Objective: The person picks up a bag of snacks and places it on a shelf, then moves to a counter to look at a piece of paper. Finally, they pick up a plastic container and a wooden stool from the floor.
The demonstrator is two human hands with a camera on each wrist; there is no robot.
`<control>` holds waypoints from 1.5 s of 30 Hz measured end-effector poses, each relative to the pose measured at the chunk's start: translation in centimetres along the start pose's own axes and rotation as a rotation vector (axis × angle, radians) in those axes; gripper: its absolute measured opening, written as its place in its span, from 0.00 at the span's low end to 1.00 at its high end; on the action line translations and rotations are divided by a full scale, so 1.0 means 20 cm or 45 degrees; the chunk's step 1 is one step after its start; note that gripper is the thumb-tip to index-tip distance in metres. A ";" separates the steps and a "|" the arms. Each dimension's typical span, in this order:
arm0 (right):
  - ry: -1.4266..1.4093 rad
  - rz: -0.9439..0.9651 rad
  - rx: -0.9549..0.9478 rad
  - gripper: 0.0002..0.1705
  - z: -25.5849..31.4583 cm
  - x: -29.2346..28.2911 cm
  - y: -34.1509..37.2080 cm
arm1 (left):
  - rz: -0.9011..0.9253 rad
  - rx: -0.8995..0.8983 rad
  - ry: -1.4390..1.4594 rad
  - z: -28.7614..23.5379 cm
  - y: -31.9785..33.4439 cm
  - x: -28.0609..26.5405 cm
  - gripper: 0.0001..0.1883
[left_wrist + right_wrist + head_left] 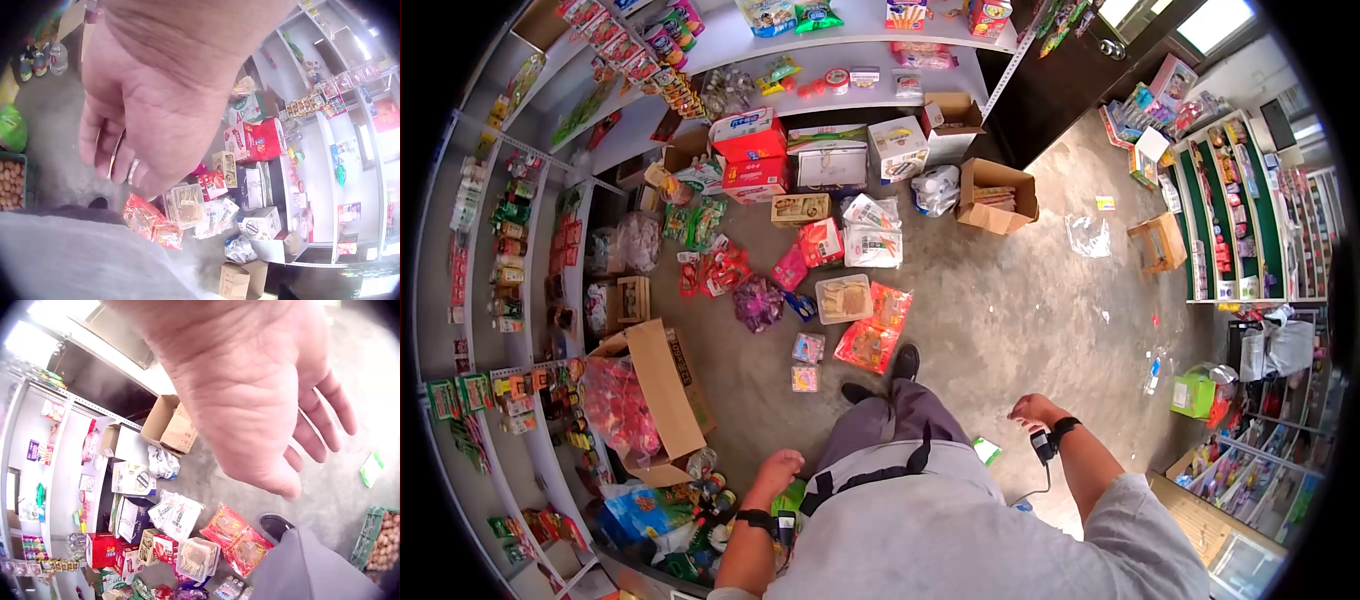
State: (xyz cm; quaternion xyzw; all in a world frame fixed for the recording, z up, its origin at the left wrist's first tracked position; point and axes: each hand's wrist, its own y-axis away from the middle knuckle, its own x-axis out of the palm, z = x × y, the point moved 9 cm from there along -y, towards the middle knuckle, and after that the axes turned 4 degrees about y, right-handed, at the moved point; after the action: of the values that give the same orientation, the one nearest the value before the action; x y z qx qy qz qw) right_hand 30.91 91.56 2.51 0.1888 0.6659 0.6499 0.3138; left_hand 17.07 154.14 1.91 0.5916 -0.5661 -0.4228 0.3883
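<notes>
My left hand [776, 474] hangs beside my left hip with loosely bent fingers and nothing in it; a ring shows on one finger in the left wrist view. On the other side, my right hand [1038, 411] is held out over the floor, its fingers [319, 428] relaxed and bare. Ahead of my shoes lie red flat food packets [874, 330] and a clear plastic tub [844, 299] of pale sticks. Two small colourful packs [807, 347] sit left of them. White packages [873, 232] and a red box [821, 242] lie farther ahead.
Shelves [530, 260] with snacks line the left and the front. A large open carton [675, 390] of red packets stands at left, another open carton [998, 195] ahead. A wooden stool [1157, 243] stands at right. A green crate [369, 537] of eggs is near my feet.
</notes>
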 end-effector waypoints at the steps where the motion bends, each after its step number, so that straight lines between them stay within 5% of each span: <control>1: -0.008 0.016 -0.003 0.18 0.02 -0.01 0.02 | 0.012 -0.001 -0.027 -0.01 0.00 0.01 0.08; 8: 0.039 0.158 -0.327 0.29 0.37 0.29 0.31 | 0.083 -0.049 -0.065 0.01 -0.18 0.09 0.12; 11: 0.426 -0.185 -0.453 0.36 0.48 0.25 0.35 | 0.193 -0.084 -0.047 0.01 -0.16 0.27 0.16; 15: 0.516 -0.351 -0.655 0.40 0.64 0.12 0.45 | 0.343 0.049 0.002 0.06 -0.19 0.49 0.21; 18: 0.777 -0.365 -0.735 0.39 0.70 0.03 0.33 | 0.310 0.200 0.058 0.06 -0.18 0.61 0.21; 21: 0.901 -0.230 -0.903 0.23 0.76 -0.10 0.18 | 0.115 0.044 0.158 0.03 -0.11 0.74 0.15; 24: 1.098 -0.204 -1.115 0.13 0.82 -0.32 0.03 | -0.027 0.517 -0.216 -0.16 -0.14 0.96 0.10; 25: 1.109 -0.204 -1.217 0.13 0.86 -0.42 0.00 | -0.027 0.247 -0.257 -0.25 -0.11 1.06 0.11; 26: 1.111 -0.204 -1.320 0.13 0.90 -0.52 -0.03 | -0.089 0.447 -0.302 -0.29 -0.17 1.16 0.11; 29: 0.920 -0.166 -1.042 0.11 0.94 -0.93 -0.20 | -0.247 0.884 -0.412 -0.39 -0.22 1.45 0.11; 32: 0.596 -0.066 -0.901 0.12 0.91 -1.28 -0.37 | -0.198 0.098 0.025 -0.52 -0.17 1.66 0.09; 35: 0.441 0.196 -0.809 0.11 0.78 -1.45 -0.46 | 0.051 -0.207 0.451 -0.54 -0.08 1.82 0.09; 38: 0.336 0.764 -0.586 0.09 0.64 -1.49 -0.28 | 0.520 -0.161 0.547 -0.69 0.07 2.04 0.11; 40: 0.341 0.962 -0.549 0.08 0.49 -1.53 -0.18 | 0.525 -0.176 0.558 -1.00 0.17 2.21 0.11; 43: 0.271 0.887 -0.544 0.08 0.23 -1.75 -0.09 | 0.683 -0.285 0.240 -1.32 0.16 2.48 0.13; 45: 0.058 0.986 -0.454 0.08 -0.09 -1.88 -0.08 | 0.766 -0.268 0.196 -1.11 -0.08 2.65 0.11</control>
State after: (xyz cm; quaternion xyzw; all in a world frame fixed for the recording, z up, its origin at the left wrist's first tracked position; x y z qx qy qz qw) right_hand 57.52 65.30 7.27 0.3535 0.4297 0.8288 0.0596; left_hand 38.62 100.81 4.74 0.3848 -0.6376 -0.2993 0.5964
